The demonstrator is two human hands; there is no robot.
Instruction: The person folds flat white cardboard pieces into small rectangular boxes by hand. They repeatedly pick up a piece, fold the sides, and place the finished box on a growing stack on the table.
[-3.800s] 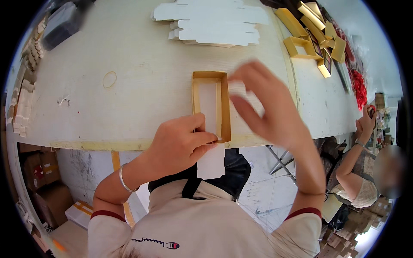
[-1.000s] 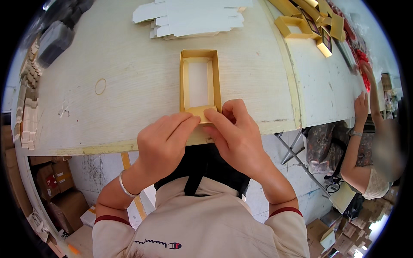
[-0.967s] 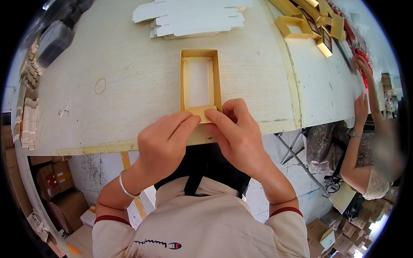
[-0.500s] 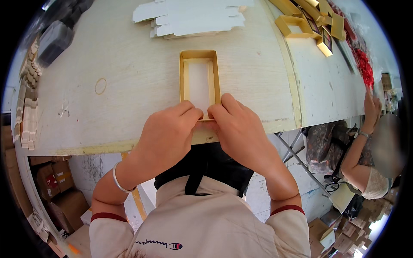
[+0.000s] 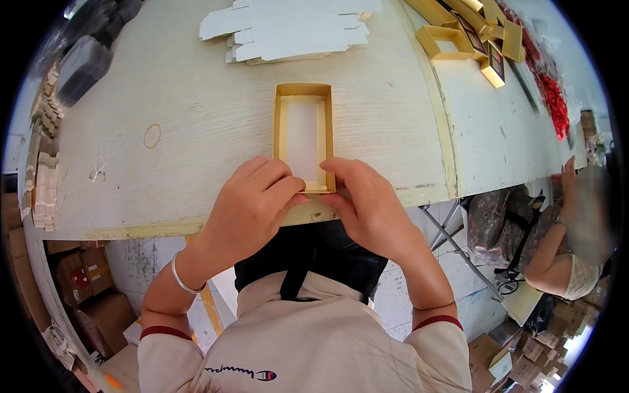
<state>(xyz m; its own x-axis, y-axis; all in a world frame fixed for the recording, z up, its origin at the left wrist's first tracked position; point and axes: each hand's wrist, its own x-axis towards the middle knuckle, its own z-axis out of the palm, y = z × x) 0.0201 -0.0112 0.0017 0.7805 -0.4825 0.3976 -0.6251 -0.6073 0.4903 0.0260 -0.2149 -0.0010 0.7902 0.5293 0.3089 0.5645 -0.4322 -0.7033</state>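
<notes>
On the near part of the table a shallow rectangular gold cardboard box [image 5: 329, 124] lies open side up, its long side pointing away from me. The floor inside it is white. My left hand [image 5: 252, 200] pinches the near wall by the left corner, fingertips over the top and thumb on the outer face. At the near right corner, my right hand [image 5: 367, 206] holds the box with fingertips on the right wall and thumb low against the near wall. Both hands partly hide the near end.
Flat white cardboard blanks [image 5: 288, 33] are stacked beyond the box. Several gold boxes [image 5: 445, 42] cluster at the far right. A rubber band [image 5: 152, 135] lies left. Folded card pieces [image 5: 46, 190] line the left edge. Another person's arm [image 5: 557, 252] is at the right.
My right fingertips have shifted from the near wall to the right wall, and the right thumb now shows apart from them. The left hand stays at the near wall. The other person's hand has moved lower.
</notes>
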